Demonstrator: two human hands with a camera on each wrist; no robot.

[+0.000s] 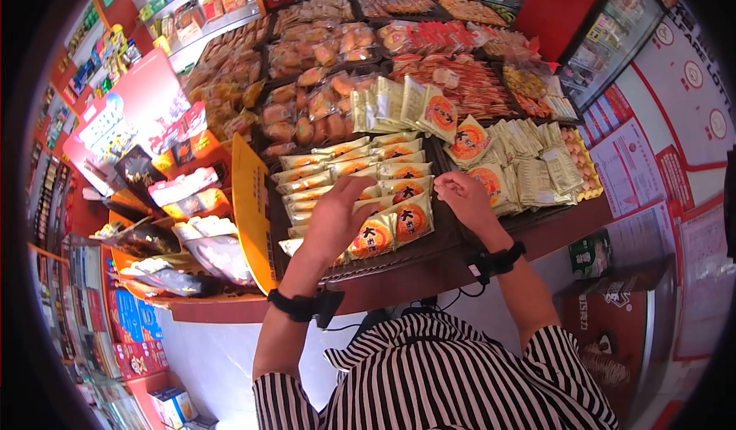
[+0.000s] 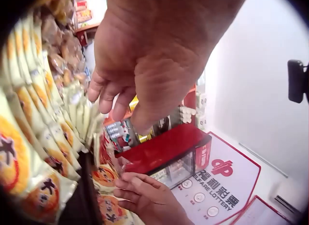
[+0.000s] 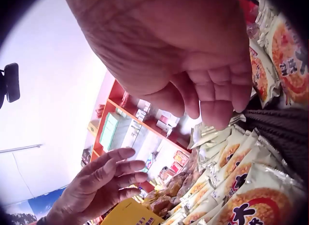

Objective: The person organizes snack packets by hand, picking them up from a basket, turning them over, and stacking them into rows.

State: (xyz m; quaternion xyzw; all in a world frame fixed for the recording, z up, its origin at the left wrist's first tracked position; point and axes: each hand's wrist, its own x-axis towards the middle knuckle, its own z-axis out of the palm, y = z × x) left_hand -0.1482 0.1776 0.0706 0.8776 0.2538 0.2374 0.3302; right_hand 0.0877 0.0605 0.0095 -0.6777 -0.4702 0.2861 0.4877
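My left hand (image 1: 331, 219) hovers over rows of cream-coloured snack packets (image 1: 412, 220) with orange round prints and dark characters, its fingers extended and nothing in them. To its right, my right hand (image 1: 466, 198) is raised between these rows and a looser pile of similar packets (image 1: 537, 177), its fingers loosely bent and holding nothing. The left wrist view shows the left hand (image 2: 145, 60) with relaxed fingers, beside stacked packets (image 2: 34, 114). From the right wrist, the right hand (image 3: 183, 56) hangs bare above the tightly lined packets (image 3: 241, 186). More packets (image 1: 441, 114) lean upright behind the rows.
Bagged breads (image 1: 314, 115) and red-wrapped snacks (image 1: 460, 77) fill trays farther back. A yellow cardboard panel (image 1: 251, 207) stands left of the rows, by an orange display of pouches (image 1: 199, 192). Eggs (image 1: 580, 158) sit at the right end. A glass-doored cabinet (image 1: 613, 31) stands back right.
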